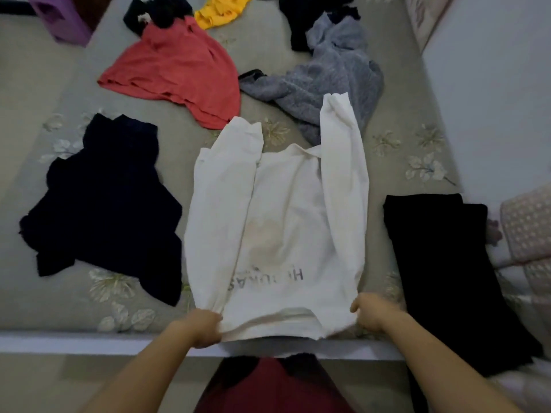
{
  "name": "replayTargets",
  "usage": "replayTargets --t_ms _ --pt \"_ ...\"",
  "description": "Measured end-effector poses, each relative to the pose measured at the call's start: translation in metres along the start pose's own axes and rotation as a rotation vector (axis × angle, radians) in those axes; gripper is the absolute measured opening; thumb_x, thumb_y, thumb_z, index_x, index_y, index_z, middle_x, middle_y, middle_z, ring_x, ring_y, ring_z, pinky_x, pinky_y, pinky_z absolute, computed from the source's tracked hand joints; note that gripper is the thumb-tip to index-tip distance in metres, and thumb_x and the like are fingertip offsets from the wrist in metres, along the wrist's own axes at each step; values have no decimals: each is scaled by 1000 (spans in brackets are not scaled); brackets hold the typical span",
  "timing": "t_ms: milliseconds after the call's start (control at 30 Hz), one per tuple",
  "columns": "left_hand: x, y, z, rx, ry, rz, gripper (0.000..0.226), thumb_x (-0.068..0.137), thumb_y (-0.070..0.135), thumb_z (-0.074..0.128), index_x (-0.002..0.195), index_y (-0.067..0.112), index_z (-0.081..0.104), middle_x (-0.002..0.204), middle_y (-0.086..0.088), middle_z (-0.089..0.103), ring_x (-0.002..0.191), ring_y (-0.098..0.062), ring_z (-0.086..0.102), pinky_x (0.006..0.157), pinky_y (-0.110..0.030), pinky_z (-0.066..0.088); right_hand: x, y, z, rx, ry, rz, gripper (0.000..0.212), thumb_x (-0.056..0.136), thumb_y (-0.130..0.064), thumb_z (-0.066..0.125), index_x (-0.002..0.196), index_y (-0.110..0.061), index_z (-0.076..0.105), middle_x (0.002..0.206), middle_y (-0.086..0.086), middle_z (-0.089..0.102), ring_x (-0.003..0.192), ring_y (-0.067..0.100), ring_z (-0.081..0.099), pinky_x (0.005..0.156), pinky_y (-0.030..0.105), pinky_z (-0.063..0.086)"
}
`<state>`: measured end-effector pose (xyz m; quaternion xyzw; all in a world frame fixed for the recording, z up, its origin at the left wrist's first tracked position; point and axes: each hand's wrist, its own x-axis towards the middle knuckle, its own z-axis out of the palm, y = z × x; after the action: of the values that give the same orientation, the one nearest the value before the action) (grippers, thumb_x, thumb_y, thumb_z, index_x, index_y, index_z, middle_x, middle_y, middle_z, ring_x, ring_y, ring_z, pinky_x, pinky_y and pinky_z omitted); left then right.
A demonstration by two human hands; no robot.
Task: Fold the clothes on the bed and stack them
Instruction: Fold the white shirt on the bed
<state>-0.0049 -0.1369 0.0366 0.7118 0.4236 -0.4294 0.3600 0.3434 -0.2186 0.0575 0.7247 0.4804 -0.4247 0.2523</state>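
Grey-green floral bed (29, 93), viewed from its near edge, pale wall to the right. At near middle, spread flat: white long-sleeved shirt (283, 219), both sleeves laid up along the body, hem at the bed's edge. Left hand (202, 327) clamped on the hem's left corner, fingers curled round the cloth; right hand (372, 312) at the right corner, fingers curled, probably pinching the hem, though partly hidden. Just right of the shirt, folded black garment (441, 263); left, loose navy garment (110, 204). Beyond: red shirt (176, 76), grey knit (328, 79) under one sleeve tip, yellow garment (220, 10), black heap (161, 13). Far right, patterned pillow (527, 225).
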Motion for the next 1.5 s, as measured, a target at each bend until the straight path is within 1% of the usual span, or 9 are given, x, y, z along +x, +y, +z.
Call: replayTargets --t_ms 300,433,633,767,867,1033,1233,1367,1500 --pt "87 23 -23 -11 426 5 60 95 25 41 151 28 19 161 -1 -7 146 -28 -9 117 -44 8 81 -55 13 68 66 -170 47 99 -23 40 146 -19 36 150 6 34 136 23 34 109 31 31" --pt "131 15 -40 160 458 -135 65 99 34 39 152 28 3 157 -7 -23 140 -44 -24 109 -66 -1 123 -67 22 -208 233 -221 65 98 -32 40 153 -28 5 161 3 -9 147 29 -3 117 41 9" --pt "137 -38 -45 245 401 -467 67 101 18 34 148 -2 -9 155 -25 -14 146 -35 1 109 -40 31 144 -30 2 -291 52 66 76 98 -32 39 149 -35 -17 157 24 -8 143 44 1 115 48 17" --pt "133 -46 -99 172 186 -462 40 97 19 39 134 5 44 132 -14 48 119 -26 49 89 -34 50 160 -47 -64 -54 -97 29 53 98 -35 41 148 -21 33 152 10 34 135 29 36 108 32 32" --pt "138 -47 -170 -20 251 -382 33 96 38 40 111 14 56 93 0 55 87 -21 54 70 -29 45 181 -77 -123 -51 39 -58 39 96 -31 43 127 -11 58 136 8 53 120 26 51 99 31 39" --pt "187 -49 -245 -79 753 -175 57 90 46 53 134 17 33 126 -9 41 116 -28 42 79 -38 43 233 -144 -180 49 373 -292 57 95 -40 50 146 -23 33 147 5 39 132 24 39 104 34 35" --pt "256 -54 -250 -64 815 8 68 97 35 43 147 49 -1 119 -6 34 108 -29 43 80 -43 46 301 -197 -162 -104 428 -281 83 90 -61 45 147 -45 -12 159 5 -19 145 37 -8 111 57 21" --pt "249 -72 -257 146 766 142 61 101 18 28 146 51 6 103 -5 28 83 -26 48 68 -37 43 311 -204 -164 -175 412 -245 87 86 -68 44 143 -49 -20 158 11 -16 144 42 -2 107 57 30" --pt "230 -105 -265 209 853 -93 57 100 11 28 152 22 9 124 -12 37 91 -32 58 64 -39 39 306 -221 -186 -274 349 -215 99 84 -64 53 144 -45 -23 155 27 -4 139 50 13 107 50 31"
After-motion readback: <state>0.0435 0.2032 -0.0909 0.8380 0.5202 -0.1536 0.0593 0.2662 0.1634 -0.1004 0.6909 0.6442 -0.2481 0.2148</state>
